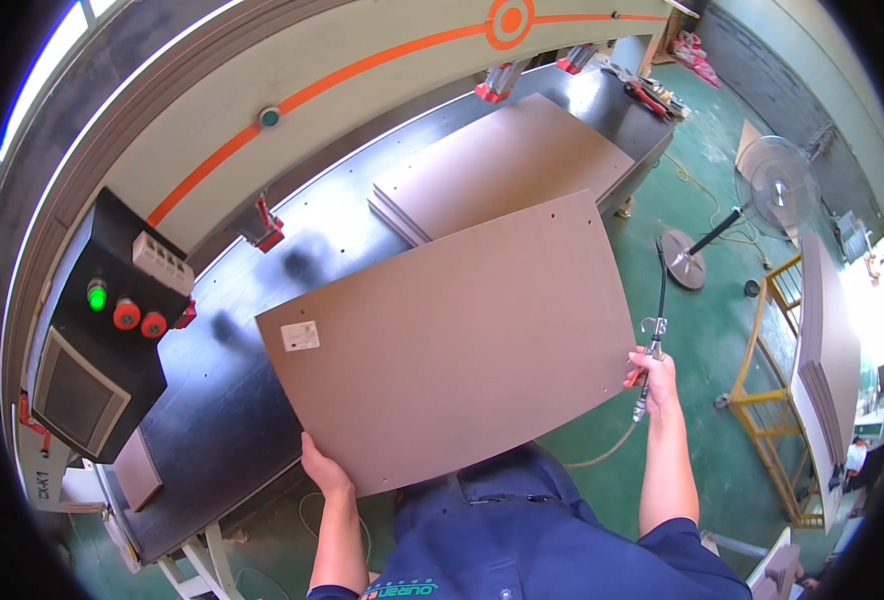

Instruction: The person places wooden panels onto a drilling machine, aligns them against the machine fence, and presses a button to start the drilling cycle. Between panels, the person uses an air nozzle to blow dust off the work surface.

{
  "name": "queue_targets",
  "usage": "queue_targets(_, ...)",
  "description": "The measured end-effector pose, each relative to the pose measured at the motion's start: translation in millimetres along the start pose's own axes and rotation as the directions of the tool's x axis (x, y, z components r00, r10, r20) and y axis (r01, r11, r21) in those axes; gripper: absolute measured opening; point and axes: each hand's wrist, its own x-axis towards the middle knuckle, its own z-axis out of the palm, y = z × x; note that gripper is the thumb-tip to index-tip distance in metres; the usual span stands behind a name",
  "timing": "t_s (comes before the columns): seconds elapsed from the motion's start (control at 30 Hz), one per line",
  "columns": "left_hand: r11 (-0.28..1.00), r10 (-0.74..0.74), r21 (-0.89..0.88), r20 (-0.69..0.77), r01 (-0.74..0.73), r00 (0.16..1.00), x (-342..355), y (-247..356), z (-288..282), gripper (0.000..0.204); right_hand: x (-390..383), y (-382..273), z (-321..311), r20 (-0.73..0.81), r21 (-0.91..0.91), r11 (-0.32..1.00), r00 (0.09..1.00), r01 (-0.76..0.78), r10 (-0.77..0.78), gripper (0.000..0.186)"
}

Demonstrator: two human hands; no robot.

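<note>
A: Nearest to us, what do we hold?

B: Our left hand (324, 468) grips the near edge of a large brown panel (452, 340), fingers hidden beneath it. Our right hand (652, 372) is closed around an air blow gun (650, 352) just beside the panel's right edge, with its black hose (661, 275) running up and away.

A: And where does the panel sit?

B: We hold it tilted, partly over the dark worktop (232, 400) and partly over the green floor (702, 400). A white label (301, 336) sits near its left corner.

A: What lies behind it?

B: A stack of similar brown boards (502, 165) rests on the worktop, and our panel overlaps its near corner. To the left stands a control box (112, 330) with green and red buttons and a screen.

A: Further out?

B: Red clamps (265, 228) line the machine's pale wall with its orange stripe (362, 65). On the right, a pedestal fan (777, 190) stands on the floor, a yellow rack (777, 400) holds more boards, well apart from us.
</note>
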Motion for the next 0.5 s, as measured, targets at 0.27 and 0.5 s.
queue_targets(0.27, 0.995, -0.085, 0.038, -0.107, 0.089, 0.991, -19, -3, 90, 0.047, 100, -49, -23, 0.057, -0.112, 0.994, 0.998, 0.002, 0.004, 0.018)
queue_targets(0.5, 0.975, -0.104, 0.180, -0.147, 0.130, 0.984, -24, 9, 142, 0.048, 154, -66, -25, 0.062, -0.128, 0.991, 0.997, -0.032, 0.040, 0.015)
